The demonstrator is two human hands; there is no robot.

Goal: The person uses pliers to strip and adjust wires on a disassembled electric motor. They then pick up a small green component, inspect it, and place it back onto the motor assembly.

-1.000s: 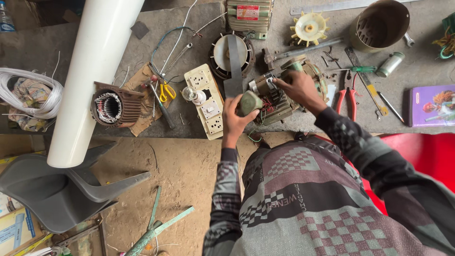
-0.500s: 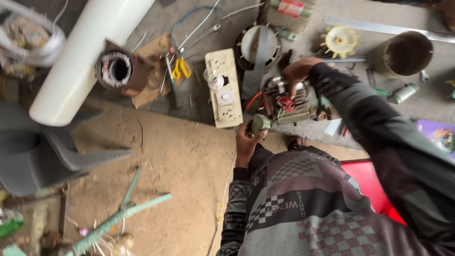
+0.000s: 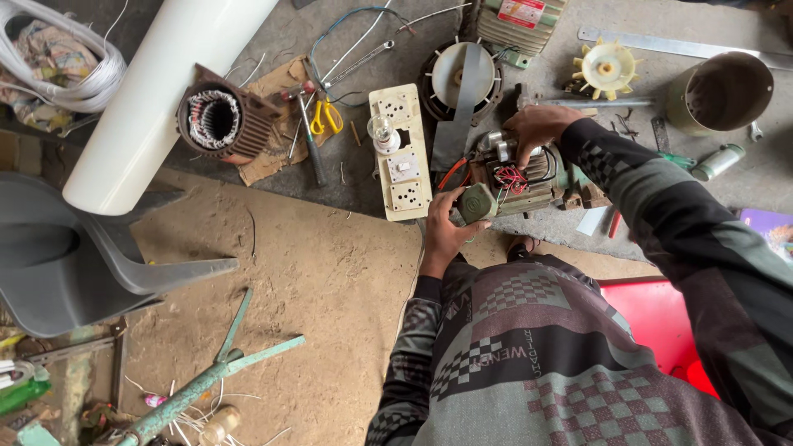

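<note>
On the concrete floor, just right of the switchboard, the electric motor lies with wiring exposed. Left hand closes around its green cap to steady it; right hand pinches the top terminals.

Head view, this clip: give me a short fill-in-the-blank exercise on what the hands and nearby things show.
1. The left hand grips the green end cap of the small ____ on the floor.
2. The scissors have ____ handles.
3. A clear ____ stands on the cream switch board.
4. The right hand rests above a bundle of ____ wires.

Missing words: motor; yellow; bulb; red
</note>
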